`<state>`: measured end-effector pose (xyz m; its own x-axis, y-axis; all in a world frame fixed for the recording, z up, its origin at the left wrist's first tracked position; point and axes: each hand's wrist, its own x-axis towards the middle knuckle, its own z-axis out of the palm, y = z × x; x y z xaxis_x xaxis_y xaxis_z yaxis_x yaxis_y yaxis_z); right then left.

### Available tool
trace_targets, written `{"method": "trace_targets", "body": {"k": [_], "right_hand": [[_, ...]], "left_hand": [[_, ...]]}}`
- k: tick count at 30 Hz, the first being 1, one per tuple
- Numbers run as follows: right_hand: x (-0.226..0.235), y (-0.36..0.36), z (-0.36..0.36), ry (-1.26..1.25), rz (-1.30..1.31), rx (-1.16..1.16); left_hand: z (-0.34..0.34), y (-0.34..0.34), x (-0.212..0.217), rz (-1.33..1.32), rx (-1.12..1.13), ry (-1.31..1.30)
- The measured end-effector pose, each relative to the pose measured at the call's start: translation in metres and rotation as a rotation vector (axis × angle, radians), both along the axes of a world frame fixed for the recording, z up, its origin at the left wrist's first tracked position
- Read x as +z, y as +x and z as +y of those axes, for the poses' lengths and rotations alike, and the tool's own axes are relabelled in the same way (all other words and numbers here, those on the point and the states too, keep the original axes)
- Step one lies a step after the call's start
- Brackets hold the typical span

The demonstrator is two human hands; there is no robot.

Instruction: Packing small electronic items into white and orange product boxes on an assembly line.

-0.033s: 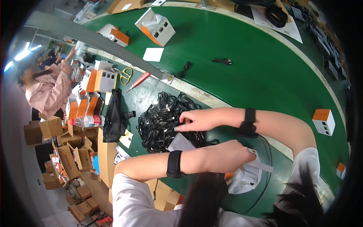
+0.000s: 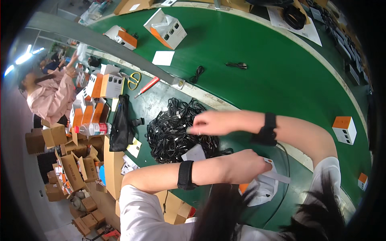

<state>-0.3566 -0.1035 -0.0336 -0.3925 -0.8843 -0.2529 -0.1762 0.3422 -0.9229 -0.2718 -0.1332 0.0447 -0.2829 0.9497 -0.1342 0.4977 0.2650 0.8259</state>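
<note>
My left hand (image 2: pixel 251 164) reaches across my front, its fingers closed at the edge of a white and orange box (image 2: pixel 268 188). A pale flap (image 2: pixel 277 176) sticks out beside the fingers, and white wrapping shows at the box. The back of the hand hides part of the grip. My right hand (image 2: pixel 209 123) hovers above a heap of black cables (image 2: pixel 171 132). Its fingertips are blurred by motion, so whether they pinch anything is unclear. A white slip (image 2: pixel 194 153) lies against the near side of the heap. Each wrist wears a black strap.
Scissors (image 2: pixel 134 81), a red-handled tool (image 2: pixel 148 86), a black bag (image 2: pixel 120 124) and a bottle (image 2: pixel 93 129) lie left of the heap. Past the pale ledge, a green surface (image 2: pixel 249 36) bears boxes and two cables. A co-worker in pink (image 2: pixel 52 96) is far left.
My right hand's fingers have drawn closer together and shifted slightly up over the cables. The white slip has moved a little and lies differently. My left hand stays at the box.
</note>
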Motion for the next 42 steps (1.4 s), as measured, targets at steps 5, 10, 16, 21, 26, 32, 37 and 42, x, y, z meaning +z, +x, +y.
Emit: {"method": "trace_targets", "body": {"k": [5, 10, 16, 21, 26, 32, 37, 42], "right_hand": [[-0.033, -0.097, 0.048, 0.235, 0.818, -0.671], [-0.075, -0.129, 0.098, 0.402, 1.014, -0.531], [-0.048, -0.117, 0.011, 0.051, 0.693, -0.299], [-0.049, -0.116, 0.004, 0.347, 0.902, -0.111], [0.023, -0.083, 0.079, 0.062, 0.829, -0.263], [0.14, 0.084, 0.224, 0.027, 0.183, -0.758], [0.122, 0.223, 0.226, -0.012, 0.069, -0.928], [0.091, 0.265, 0.195, 0.106, 0.179, -0.912]], "left_hand": [[-0.003, -0.005, -0.008, 0.017, 0.036, 0.01], [-0.006, -0.01, -0.011, 0.016, 0.078, 0.051], [-0.012, -0.013, -0.016, -0.017, 0.072, -0.005], [-0.01, -0.013, -0.019, -0.021, 0.049, -0.038], [-0.017, -0.019, -0.029, 0.011, 0.15, -0.02], [-0.004, -0.01, -0.029, 0.12, 0.261, 0.138], [-0.03, 0.054, -0.002, 0.469, 0.536, 0.319], [-0.014, 0.095, -0.017, 0.814, 0.417, -0.162]]}}
